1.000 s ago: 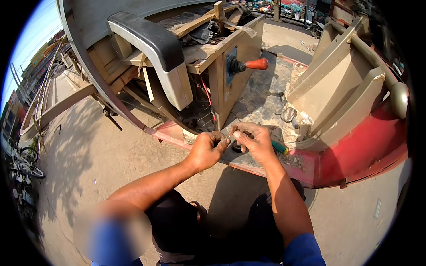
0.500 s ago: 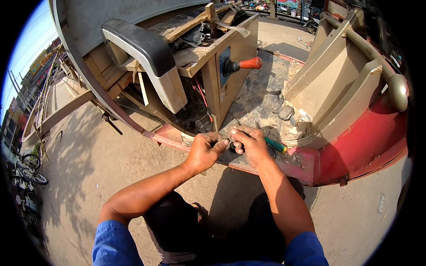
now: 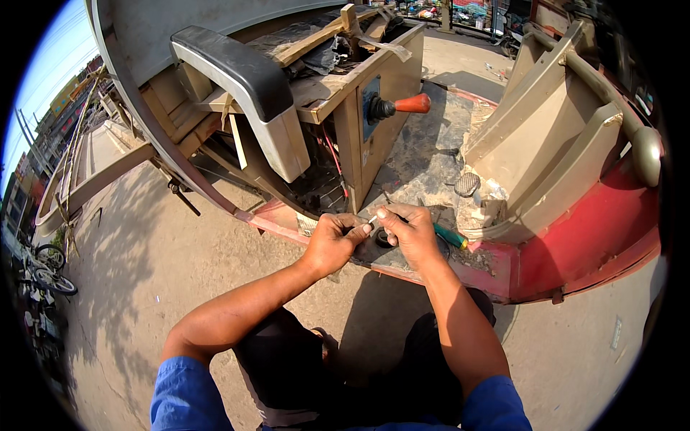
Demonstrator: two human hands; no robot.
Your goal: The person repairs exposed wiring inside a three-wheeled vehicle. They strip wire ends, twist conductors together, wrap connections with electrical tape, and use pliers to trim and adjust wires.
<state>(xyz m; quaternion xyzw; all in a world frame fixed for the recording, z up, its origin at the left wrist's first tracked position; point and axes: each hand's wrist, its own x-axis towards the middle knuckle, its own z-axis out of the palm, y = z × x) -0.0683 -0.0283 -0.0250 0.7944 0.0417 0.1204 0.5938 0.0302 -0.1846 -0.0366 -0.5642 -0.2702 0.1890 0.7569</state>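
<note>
My left hand (image 3: 335,241) and my right hand (image 3: 410,231) meet over the near edge of a dusty vehicle floor, fingers pinched. Between their fingertips is a small thin piece (image 3: 372,220) with a pale tip, too small to name. Both hands are closed on it, the left around its lower end and the right at the upper tip. Just beneath, partly hidden, a round black ring (image 3: 386,238) lies on the floor. A green screwdriver-like handle (image 3: 450,235) with a yellow end rests beside my right hand.
A tan box with a red-knobbed lever (image 3: 411,104) stands ahead, wires hanging in its open side. A black-and-grey armrest (image 3: 248,93) juts out at left. A round metal pedal (image 3: 467,185) sits near the tan front panel (image 3: 535,154). The red body edge (image 3: 568,241) curves right.
My right fingertips have shifted slightly up and away from the left ones, showing the small piece's pale tip. The black ring beneath shows more. The view has moved a little.
</note>
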